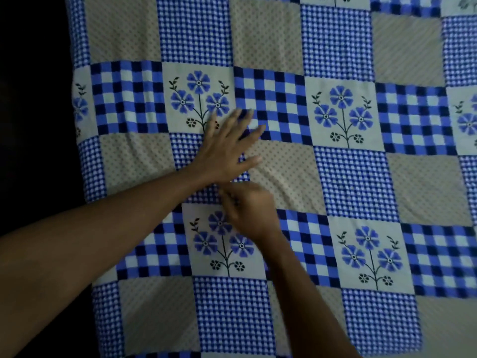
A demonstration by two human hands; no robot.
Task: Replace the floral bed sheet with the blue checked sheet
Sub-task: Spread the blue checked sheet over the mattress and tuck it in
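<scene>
- Nearest me, two bare forearms reach in from the bottom of the view toward the middle of the bed.
- My right hand is low over a flower square, close by the left wrist. It is blurred and its fingers look curled. I cannot tell whether it pinches any cloth.
- Just beyond it, my left hand lies palm down with fingers straight and spread. It presses on the cloth and grips nothing.
- Under both hands lies the blue checked patchwork bed sheet of soft cloth. It is spread over the bed and fills the view with blue gingham, beige dotted and blue flower squares.
- Shallow wrinkles show in the beige square just right of the left hand.
- I judge the sheet light, limp and not fragile. It will likely bunch ahead of a pushing palm, so flat outward strokes suit it.
- To shift it, I would pinch a hem or corner, not the middle.
- Farther off, the sheet runs past the top and right borders. Its left edge meets darkness too dim to read.
</scene>
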